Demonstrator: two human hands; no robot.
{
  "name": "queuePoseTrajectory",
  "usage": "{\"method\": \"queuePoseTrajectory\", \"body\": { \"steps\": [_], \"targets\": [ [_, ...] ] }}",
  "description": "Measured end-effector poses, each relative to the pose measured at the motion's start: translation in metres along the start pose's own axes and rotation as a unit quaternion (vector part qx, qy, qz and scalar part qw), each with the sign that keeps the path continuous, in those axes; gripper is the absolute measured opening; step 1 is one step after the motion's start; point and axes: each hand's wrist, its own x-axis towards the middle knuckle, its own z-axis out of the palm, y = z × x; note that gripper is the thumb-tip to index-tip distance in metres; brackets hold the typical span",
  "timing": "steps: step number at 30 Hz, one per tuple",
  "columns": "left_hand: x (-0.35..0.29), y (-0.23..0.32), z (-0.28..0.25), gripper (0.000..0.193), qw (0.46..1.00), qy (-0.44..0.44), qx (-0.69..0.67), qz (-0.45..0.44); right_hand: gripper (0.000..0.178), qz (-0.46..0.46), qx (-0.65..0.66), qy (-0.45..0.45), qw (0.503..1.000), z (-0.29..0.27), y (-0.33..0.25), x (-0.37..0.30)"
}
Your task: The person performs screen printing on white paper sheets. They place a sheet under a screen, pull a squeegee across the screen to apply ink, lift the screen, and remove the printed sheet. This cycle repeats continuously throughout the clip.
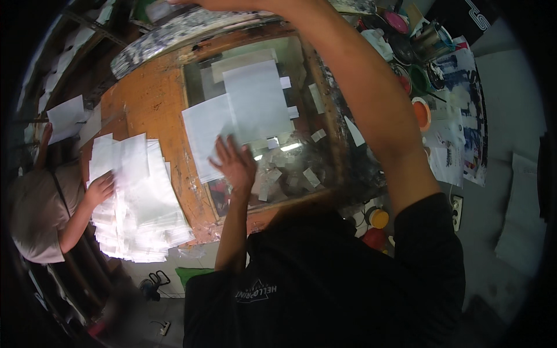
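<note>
My left hand (235,165) is open, fingers spread over the lower edge of a white sheet (203,130); whether it presses down is unclear. A second white sheet (255,87) overlaps it on the glass panel (290,188) set in the wooden tabletop. Small pale tape pieces (311,177) are scattered on the glass, and some stick out beside the second sheet. My right arm stretches far across the right side, and my right hand (188,2) is mostly cut off by the top edge, close to a pale, blurry object (159,10). Its fingers cannot be made out.
At left, a co-worker's hand (101,188) rests on a thick pile of white sheets (136,197); their other hand holds a loose sheet (67,119). Paint tubs, one orange (420,114), crowd the right side. A paint-speckled curved board (174,37) lies along the far edge.
</note>
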Motion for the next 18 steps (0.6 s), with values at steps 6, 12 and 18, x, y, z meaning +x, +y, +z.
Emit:
{"method": "queuePoseTrajectory", "body": {
  "steps": [6, 12, 18],
  "targets": [
    [-0.026, -0.082, -0.043, 0.054, 0.992, -0.025, 0.111, -0.046, 0.050, -0.011, -0.047, -0.004, 0.999, -0.010, -0.019, -0.017],
    [0.016, 0.029, -0.112, 0.054, 0.934, 0.039, -0.352, -0.041, 0.056, -0.022, -0.109, 0.104, 0.988, 0.061, -0.020, -0.101],
    [-0.019, 0.053, -0.099, 0.068, 0.482, -0.097, -0.790, -0.366, 0.050, 0.012, -0.096, -0.014, 0.995, 0.161, -0.023, -0.244]
  ]
}}
